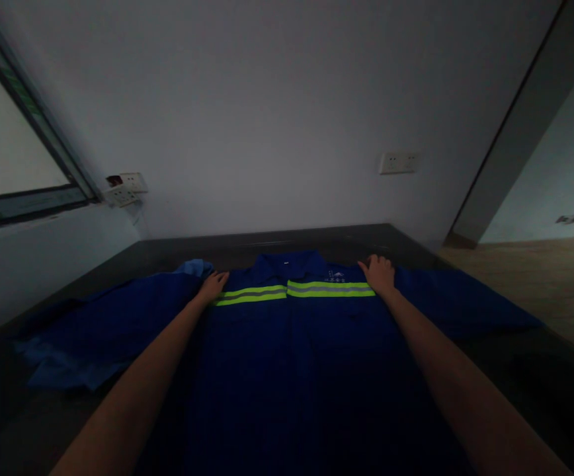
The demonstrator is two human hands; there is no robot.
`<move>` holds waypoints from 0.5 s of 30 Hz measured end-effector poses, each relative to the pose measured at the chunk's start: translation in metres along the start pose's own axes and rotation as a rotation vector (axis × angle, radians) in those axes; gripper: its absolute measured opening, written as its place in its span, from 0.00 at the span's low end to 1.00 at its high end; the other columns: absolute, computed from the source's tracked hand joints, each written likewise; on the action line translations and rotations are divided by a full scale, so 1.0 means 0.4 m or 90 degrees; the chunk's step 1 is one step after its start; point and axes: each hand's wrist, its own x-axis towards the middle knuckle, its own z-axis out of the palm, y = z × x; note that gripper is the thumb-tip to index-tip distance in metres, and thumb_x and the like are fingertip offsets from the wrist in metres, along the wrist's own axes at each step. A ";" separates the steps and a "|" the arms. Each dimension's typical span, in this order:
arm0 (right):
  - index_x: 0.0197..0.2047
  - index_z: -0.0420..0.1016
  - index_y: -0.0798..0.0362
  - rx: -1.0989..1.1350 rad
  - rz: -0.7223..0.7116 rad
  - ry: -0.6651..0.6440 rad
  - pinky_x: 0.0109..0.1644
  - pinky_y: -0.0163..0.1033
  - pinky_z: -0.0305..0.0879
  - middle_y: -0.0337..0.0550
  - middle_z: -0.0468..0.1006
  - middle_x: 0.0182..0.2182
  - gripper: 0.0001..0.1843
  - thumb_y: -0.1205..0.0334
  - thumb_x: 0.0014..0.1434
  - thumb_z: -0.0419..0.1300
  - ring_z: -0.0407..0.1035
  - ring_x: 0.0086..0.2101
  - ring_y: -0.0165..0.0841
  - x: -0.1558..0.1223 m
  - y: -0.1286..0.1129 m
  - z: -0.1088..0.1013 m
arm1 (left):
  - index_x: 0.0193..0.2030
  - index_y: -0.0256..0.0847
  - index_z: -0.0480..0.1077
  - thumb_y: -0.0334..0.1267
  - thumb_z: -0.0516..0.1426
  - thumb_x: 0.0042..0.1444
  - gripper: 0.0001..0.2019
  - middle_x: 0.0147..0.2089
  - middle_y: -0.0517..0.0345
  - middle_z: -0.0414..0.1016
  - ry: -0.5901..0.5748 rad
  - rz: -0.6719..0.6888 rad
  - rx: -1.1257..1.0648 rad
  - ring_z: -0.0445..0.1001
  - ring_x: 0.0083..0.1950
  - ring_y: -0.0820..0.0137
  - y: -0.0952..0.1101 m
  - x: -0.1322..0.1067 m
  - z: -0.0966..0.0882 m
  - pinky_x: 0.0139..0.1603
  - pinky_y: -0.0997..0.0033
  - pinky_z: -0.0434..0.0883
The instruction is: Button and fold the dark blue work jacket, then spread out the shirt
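Observation:
A dark blue work jacket with yellow-green and grey reflective bands lies spread on a dark tabletop, its collar toward the wall. Small white print shows on the chest at the right. My left hand rests on the jacket's left shoulder, fingers stretched out over the cloth beside the band's end. On the opposite shoulder lies my right hand, thumb apart from the fingers, palm down. The right sleeve extends sideways. The lower part of the jacket is too dark to make out well.
Lighter blue cloth lies at the left, partly beneath darker blue cloth. The dark table meets a pale wall with sockets. A window frame is at left; wooden floor shows at right.

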 end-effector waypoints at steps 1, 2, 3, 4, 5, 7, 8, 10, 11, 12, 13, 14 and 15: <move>0.52 0.66 0.58 -0.001 -0.027 0.007 0.48 0.49 0.58 0.61 0.70 0.48 0.24 0.48 0.64 0.46 0.61 0.50 0.50 -0.004 -0.007 -0.012 | 0.57 0.36 0.67 0.42 0.38 0.64 0.25 0.59 0.46 0.69 0.005 0.003 0.004 0.63 0.62 0.62 0.009 -0.005 -0.006 0.62 0.62 0.58; 0.53 0.66 0.58 0.006 -0.064 -0.006 0.49 0.49 0.58 0.61 0.68 0.50 0.23 0.50 0.65 0.45 0.60 0.51 0.49 -0.007 -0.015 -0.023 | 0.57 0.36 0.67 0.42 0.39 0.64 0.24 0.59 0.46 0.68 0.007 0.007 0.009 0.62 0.62 0.63 0.021 -0.013 -0.010 0.63 0.62 0.57; 0.54 0.66 0.57 0.019 -0.104 -0.037 0.51 0.49 0.57 0.60 0.68 0.51 0.22 0.53 0.65 0.43 0.59 0.52 0.48 -0.009 -0.026 -0.034 | 0.58 0.37 0.66 0.41 0.41 0.63 0.23 0.60 0.47 0.67 0.005 0.015 0.014 0.62 0.63 0.62 0.034 -0.023 -0.014 0.63 0.61 0.56; 0.54 0.67 0.57 0.035 -0.145 -0.077 0.53 0.48 0.57 0.58 0.68 0.52 0.21 0.56 0.66 0.42 0.60 0.52 0.46 -0.011 -0.039 -0.042 | 0.59 0.38 0.65 0.42 0.43 0.62 0.22 0.61 0.47 0.66 0.003 0.027 0.018 0.60 0.64 0.61 0.048 -0.034 -0.016 0.64 0.58 0.55; 0.53 0.69 0.55 0.050 -0.183 -0.120 0.54 0.45 0.56 0.56 0.69 0.52 0.21 0.59 0.66 0.42 0.61 0.52 0.43 -0.013 -0.052 -0.047 | 0.60 0.41 0.63 0.43 0.45 0.62 0.22 0.62 0.49 0.64 -0.003 0.041 0.021 0.59 0.65 0.59 0.062 -0.045 -0.016 0.65 0.55 0.53; 0.52 0.71 0.52 0.071 -0.238 -0.190 0.55 0.39 0.56 0.49 0.71 0.52 0.20 0.61 0.66 0.43 0.63 0.52 0.37 -0.017 -0.075 -0.046 | 0.63 0.47 0.60 0.46 0.47 0.61 0.24 0.65 0.52 0.60 -0.022 0.063 0.026 0.55 0.67 0.57 0.088 -0.067 -0.012 0.65 0.49 0.51; 0.52 0.72 0.50 0.075 -0.252 -0.214 0.55 0.37 0.57 0.46 0.72 0.52 0.19 0.59 0.65 0.44 0.65 0.51 0.35 -0.020 -0.084 -0.041 | 0.64 0.48 0.58 0.48 0.47 0.61 0.24 0.67 0.52 0.57 -0.034 0.067 0.027 0.52 0.68 0.56 0.098 -0.077 -0.008 0.64 0.47 0.51; 0.54 0.71 0.49 0.078 -0.260 -0.259 0.55 0.37 0.58 0.44 0.73 0.53 0.21 0.54 0.65 0.45 0.66 0.51 0.35 -0.023 -0.090 -0.024 | 0.65 0.50 0.56 0.52 0.45 0.61 0.27 0.69 0.52 0.52 -0.060 0.057 0.030 0.49 0.69 0.53 0.108 -0.091 0.002 0.63 0.42 0.52; 0.55 0.70 0.48 0.075 -0.253 -0.276 0.56 0.39 0.58 0.45 0.72 0.54 0.22 0.51 0.65 0.44 0.65 0.53 0.36 -0.023 -0.087 -0.014 | 0.66 0.50 0.54 0.54 0.44 0.61 0.28 0.69 0.50 0.51 -0.072 0.047 0.032 0.49 0.69 0.51 0.109 -0.096 0.006 0.62 0.40 0.53; 0.57 0.69 0.48 0.070 -0.240 -0.288 0.58 0.43 0.57 0.45 0.69 0.57 0.24 0.49 0.65 0.43 0.63 0.55 0.38 -0.023 -0.081 -0.004 | 0.66 0.50 0.53 0.56 0.43 0.60 0.29 0.70 0.50 0.50 -0.084 0.036 0.033 0.48 0.69 0.50 0.108 -0.099 0.011 0.61 0.38 0.53; 0.59 0.66 0.47 0.064 -0.224 -0.296 0.59 0.49 0.55 0.46 0.66 0.59 0.26 0.46 0.65 0.42 0.60 0.57 0.41 -0.021 -0.072 0.005 | 0.67 0.50 0.52 0.57 0.42 0.60 0.30 0.70 0.50 0.48 -0.094 0.025 0.034 0.47 0.69 0.49 0.106 -0.102 0.015 0.61 0.37 0.52; 0.61 0.64 0.45 0.058 -0.208 -0.302 0.60 0.54 0.52 0.45 0.62 0.62 0.27 0.45 0.65 0.40 0.56 0.60 0.43 -0.018 -0.062 0.012 | 0.67 0.51 0.51 0.59 0.41 0.60 0.31 0.70 0.51 0.46 -0.102 0.016 0.035 0.46 0.69 0.50 0.103 -0.104 0.018 0.61 0.36 0.51; 0.62 0.62 0.44 0.053 -0.192 -0.308 0.60 0.59 0.50 0.45 0.58 0.64 0.28 0.44 0.65 0.38 0.52 0.61 0.44 -0.014 -0.051 0.018 | 0.68 0.52 0.49 0.59 0.40 0.60 0.31 0.71 0.52 0.45 -0.108 0.009 0.035 0.44 0.70 0.51 0.101 -0.105 0.020 0.62 0.37 0.49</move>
